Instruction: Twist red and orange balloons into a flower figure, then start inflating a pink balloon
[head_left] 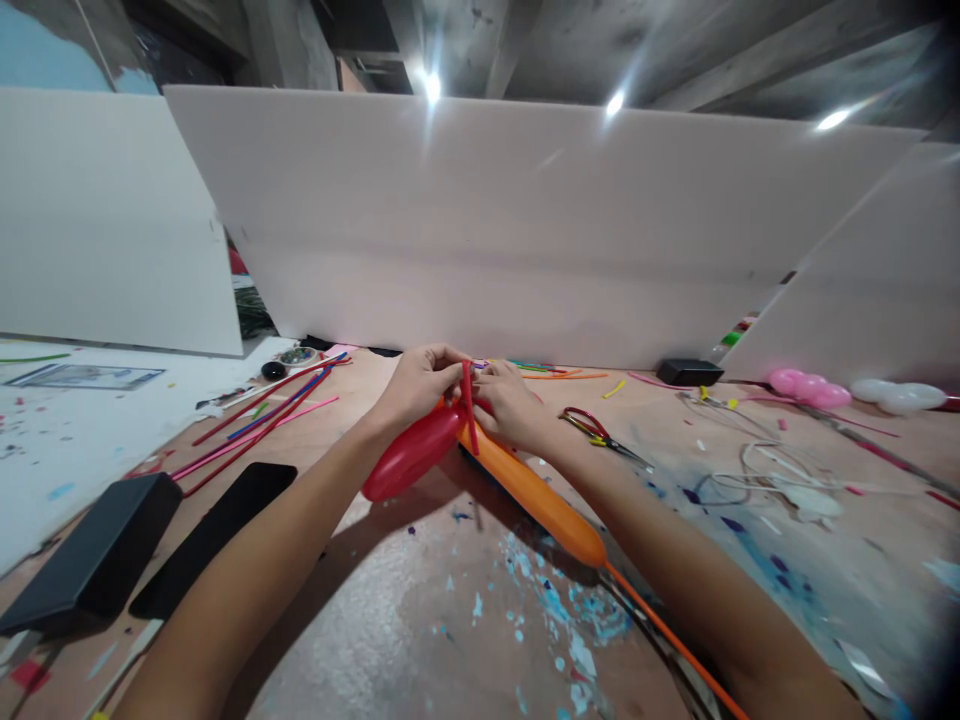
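My left hand (427, 385) and my right hand (510, 400) meet over the middle of the table, fingers pinched. Between them stands a thin uninflated piece of red balloon (469, 405), gripped at its upper part by the left fingers, its lower end hanging free. An inflated red balloon (416, 455) sticks out below my left hand. From under my right hand a partly inflated orange balloon (540, 490) slants to the lower right, ending in a long limp tail. More red balloon shows behind the right fingers, which press on it; the joint between the balloons is mostly hidden.
Red-handled scissors or pliers (600, 435) lie right of my hands. Uninflated balloons (277, 410), a black box (94, 550) and a black phone-like slab (217, 535) lie left. Pink balloons (810, 387), white balloons (896, 395) and a small black box (690, 372) stand near white boards (525, 230).
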